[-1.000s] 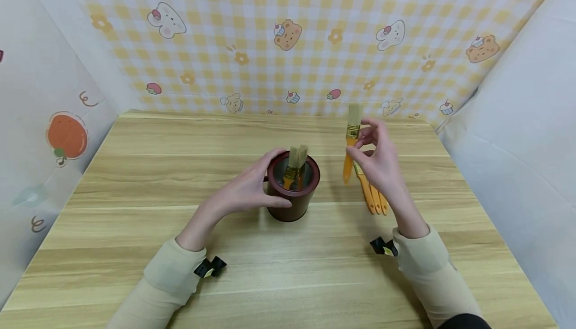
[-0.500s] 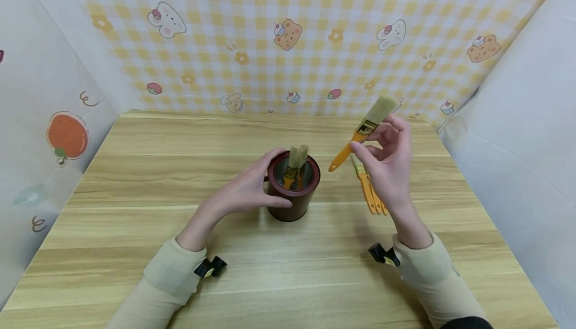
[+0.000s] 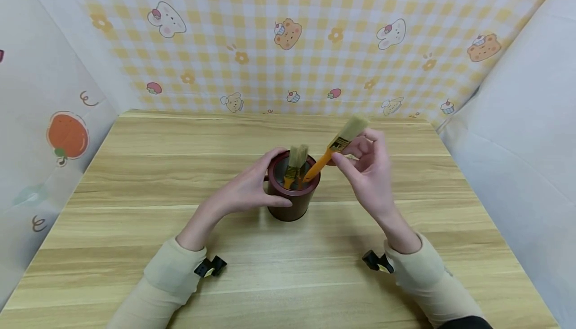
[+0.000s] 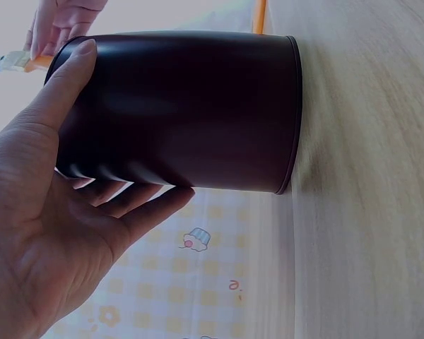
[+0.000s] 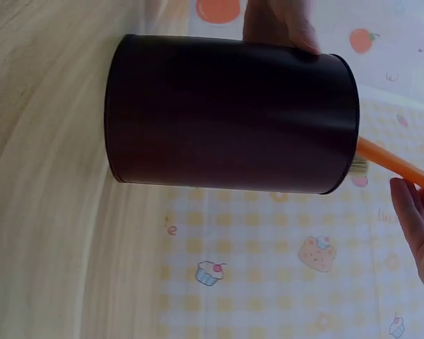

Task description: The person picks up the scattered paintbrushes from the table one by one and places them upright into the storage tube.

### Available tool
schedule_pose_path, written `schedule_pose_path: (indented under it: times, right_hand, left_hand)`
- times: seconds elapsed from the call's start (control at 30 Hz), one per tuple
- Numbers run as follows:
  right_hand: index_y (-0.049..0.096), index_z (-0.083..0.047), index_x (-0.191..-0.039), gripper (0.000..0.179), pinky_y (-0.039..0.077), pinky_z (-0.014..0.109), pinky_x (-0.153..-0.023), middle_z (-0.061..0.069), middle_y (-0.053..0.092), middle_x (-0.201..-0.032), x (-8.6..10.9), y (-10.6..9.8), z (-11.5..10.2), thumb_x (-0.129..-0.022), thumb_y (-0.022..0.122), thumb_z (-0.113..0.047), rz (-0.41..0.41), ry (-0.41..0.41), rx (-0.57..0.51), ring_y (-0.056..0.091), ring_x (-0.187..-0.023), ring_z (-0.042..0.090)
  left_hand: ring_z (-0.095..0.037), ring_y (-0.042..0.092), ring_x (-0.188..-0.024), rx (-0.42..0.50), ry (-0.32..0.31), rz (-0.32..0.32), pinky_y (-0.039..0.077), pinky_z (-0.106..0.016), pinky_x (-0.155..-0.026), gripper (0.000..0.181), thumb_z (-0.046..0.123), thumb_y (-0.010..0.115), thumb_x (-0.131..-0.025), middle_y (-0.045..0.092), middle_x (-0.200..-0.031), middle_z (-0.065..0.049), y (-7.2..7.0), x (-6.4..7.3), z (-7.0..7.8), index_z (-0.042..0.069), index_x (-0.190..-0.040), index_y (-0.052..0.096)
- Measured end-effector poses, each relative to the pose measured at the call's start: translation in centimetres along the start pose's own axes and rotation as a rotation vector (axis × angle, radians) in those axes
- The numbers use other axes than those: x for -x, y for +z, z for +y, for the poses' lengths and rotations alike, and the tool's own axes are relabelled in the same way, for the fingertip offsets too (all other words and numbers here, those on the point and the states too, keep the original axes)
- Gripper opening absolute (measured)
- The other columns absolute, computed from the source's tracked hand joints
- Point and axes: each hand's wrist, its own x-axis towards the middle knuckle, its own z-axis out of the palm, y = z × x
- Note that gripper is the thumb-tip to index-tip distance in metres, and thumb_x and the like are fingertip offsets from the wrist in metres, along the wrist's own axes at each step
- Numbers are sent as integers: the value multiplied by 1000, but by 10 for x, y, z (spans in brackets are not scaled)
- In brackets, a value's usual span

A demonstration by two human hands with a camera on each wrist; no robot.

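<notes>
A dark brown cylindrical cup (image 3: pixel 290 209) with a reddish rim stands upright on the wooden table. My left hand (image 3: pixel 245 186) grips it from the left, thumb along the near side and fingers round the far side. Two paintbrushes (image 3: pixel 294 161) lean inside, bristles up. My right hand (image 3: pixel 371 174) pinches another paintbrush (image 3: pixel 330 155) by its orange handle between thumb and fingers. That brush is tilted, bristles up to the right, its handle end over the cup's opening. In the right wrist view, the orange handle (image 5: pixel 396 164) reaches the cup's rim from my fingers.
Beyond the cup, an orange brush handle (image 4: pixel 260 15) shows in the left wrist view; in the head view my right hand hides the brushes lying there. A yellow-checked cloth (image 3: pixel 252 74) hangs behind the wooden table (image 3: pixel 288 279), with white cloth (image 3: pixel 535 134) at the sides.
My right hand first tilted its paintbrush from upright, then moved left and lowered the handle end to the cup's opening. My left hand stays on the cup.
</notes>
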Motion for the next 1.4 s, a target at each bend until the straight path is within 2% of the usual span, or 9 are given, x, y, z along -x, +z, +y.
schedule_pose_path:
  times: [0.1, 0.23, 0.33, 0.43, 0.73, 0.93, 1.17, 1.3, 1.4]
  right_hand:
    - [48, 2, -124, 43, 59, 20, -71, -2, 69, -101, 2, 1, 3, -88, 63, 22, -43, 29, 86, 71, -85, 9]
    - [46, 10, -123, 43, 58, 19, -73, 7, 69, -104, 5, 1, 4, -88, 69, 16, -100, 57, 239, 72, -86, 7]
    - [48, 7, -126, 44, 60, 21, -77, 15, 69, -108, 5, 1, 4, -89, 72, 11, -152, 82, 311, 74, -90, 12]
    - [49, 3, -127, 44, 60, 22, -78, 17, 70, -111, 6, 1, 4, -90, 73, 7, -191, 95, 369, 76, -91, 18]
    - [53, -3, -123, 38, 58, 22, -80, 7, 74, -98, 6, -1, 6, -92, 75, -3, -244, 69, 522, 71, -88, 15]
    - [56, -2, -122, 35, 57, 19, -80, 6, 75, -100, 3, -2, 6, -92, 75, -3, -229, 41, 522, 71, -87, 14]
    - [56, 2, -123, 36, 55, 14, -79, 11, 74, -97, -4, -13, 9, -92, 74, 1, -175, 30, 530, 70, -84, 11]
    - [56, 1, -124, 35, 54, 12, -78, 13, 74, -98, -11, -26, 12, -93, 72, 0, -128, 69, 563, 66, -85, -1]
    - [56, 0, -126, 34, 53, 11, -77, 13, 74, -99, -17, -37, 15, -96, 71, -4, -94, 125, 623, 64, -85, -3]
  left_hand:
    - [-17, 48, -141, 5, 4, -3, 42, -47, -117, 108, 42, 92, -75, 45, -155, 4, 0, 0, 0, 29, -159, 25]
    - [-16, 48, -141, 8, 6, -4, 42, -46, -117, 109, 41, 92, -75, 45, -155, 4, 0, -1, 1, 28, -160, 25]
    - [-16, 48, -141, 3, 8, -5, 42, -45, -118, 109, 40, 93, -75, 45, -154, 4, 1, -1, 1, 27, -160, 25]
    - [-17, 48, -141, 2, 11, -5, 42, -46, -118, 110, 40, 93, -75, 45, -155, 3, 1, -1, 1, 25, -160, 25]
    - [-16, 48, -141, 26, 20, -9, 44, -45, -116, 108, 38, 92, -76, 44, -155, 2, 1, -1, 0, 25, -160, 25]
    - [-21, 52, -137, 3, 19, -3, 45, -49, -114, 108, 39, 92, -77, 47, -152, -1, 1, -1, 1, 24, -160, 25]
    - [-24, 47, -142, -30, -50, 1, 44, -54, -113, 110, 46, 92, -75, 39, -159, 0, 1, 0, 3, 35, -160, 23]
    - [-26, 46, -143, -37, -58, 1, 44, -54, -113, 112, 46, 92, -74, 37, -162, -2, 1, 1, 4, 35, -160, 21]
    - [-26, 46, -143, -35, -52, 1, 44, -54, -112, 112, 46, 92, -74, 37, -162, -2, 1, 2, 3, 34, -161, 21]
